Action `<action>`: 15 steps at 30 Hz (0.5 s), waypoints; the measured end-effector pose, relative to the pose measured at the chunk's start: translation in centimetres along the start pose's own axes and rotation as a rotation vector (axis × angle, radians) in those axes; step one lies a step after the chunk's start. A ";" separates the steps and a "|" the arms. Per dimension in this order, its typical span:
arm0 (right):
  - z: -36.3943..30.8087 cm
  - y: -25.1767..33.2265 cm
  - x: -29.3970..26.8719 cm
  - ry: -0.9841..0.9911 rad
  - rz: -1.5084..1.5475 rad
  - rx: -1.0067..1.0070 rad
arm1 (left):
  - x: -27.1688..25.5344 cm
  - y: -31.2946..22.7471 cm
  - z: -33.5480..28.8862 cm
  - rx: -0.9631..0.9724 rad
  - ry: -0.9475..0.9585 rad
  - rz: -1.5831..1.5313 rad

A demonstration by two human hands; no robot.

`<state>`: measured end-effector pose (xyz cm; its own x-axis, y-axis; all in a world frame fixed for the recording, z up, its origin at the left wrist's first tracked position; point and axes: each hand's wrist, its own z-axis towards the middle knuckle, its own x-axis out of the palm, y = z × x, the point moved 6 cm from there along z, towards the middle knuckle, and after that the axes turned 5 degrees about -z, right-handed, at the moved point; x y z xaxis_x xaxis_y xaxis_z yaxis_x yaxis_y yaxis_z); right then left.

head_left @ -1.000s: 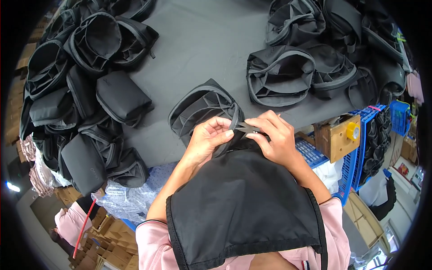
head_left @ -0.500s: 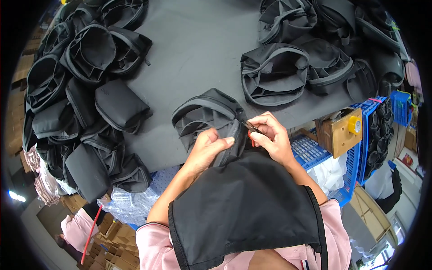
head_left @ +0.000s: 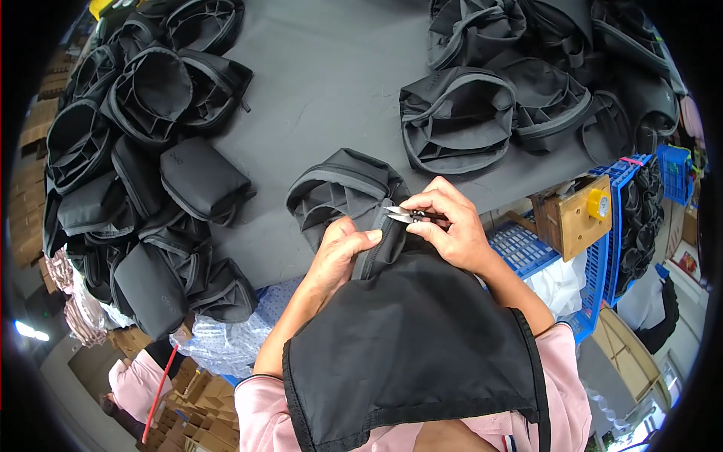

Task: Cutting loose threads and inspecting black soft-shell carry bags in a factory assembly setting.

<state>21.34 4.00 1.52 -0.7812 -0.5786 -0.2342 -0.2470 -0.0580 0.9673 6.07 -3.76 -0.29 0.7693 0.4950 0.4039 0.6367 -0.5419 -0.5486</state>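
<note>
A black zippered pouch [head_left: 339, 177] lies unzipped at the table's near edge, its inner dividers showing. My left hand [head_left: 343, 252] is closed on the pouch's zipper edge, thumb on top. In my right hand [head_left: 448, 226] I grip small thread snips [head_left: 403, 215]. Their two silvery blades are spread apart and point left, at the zipper edge just above my left thumb. The snips' handles are mostly covered by my fingers. Part of the pouch's near side is hidden by my hands and the black apron [head_left: 414, 339].
Several black pouches are heaped on the table's left [head_left: 207, 181], and more stand open at the right [head_left: 459, 120]. Blue plastic crates [head_left: 595, 264] and a wooden block with a yellow tape roll [head_left: 599, 203] stand beyond the right edge. Plastic-wrapped goods [head_left: 226, 343] sit below the left edge.
The snips have turned in my right hand, so their blades now show, spread apart and pointing left. My right hand has moved slightly left and up. The pouch has barely moved.
</note>
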 end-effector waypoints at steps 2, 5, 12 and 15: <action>0.3 0.5 -0.3 0.007 -0.107 -0.039 | -0.2 0.3 0.4 -0.013 0.067 0.016; 0.8 1.2 -0.9 -0.043 -0.150 -0.113 | -1.2 1.5 1.2 -0.048 0.145 0.037; 0.2 2.9 -1.5 -0.122 -0.180 -0.112 | -0.6 -0.6 1.0 0.045 -0.117 -0.321; 0.9 3.2 0.1 -0.141 -0.032 -0.076 | -1.0 -4.1 3.5 0.166 -0.123 -0.585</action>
<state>19.95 4.55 4.49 -0.8478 -0.4557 -0.2713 -0.2334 -0.1389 0.9624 2.54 0.35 -1.04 0.2778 0.7579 0.5902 0.9267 -0.0494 -0.3726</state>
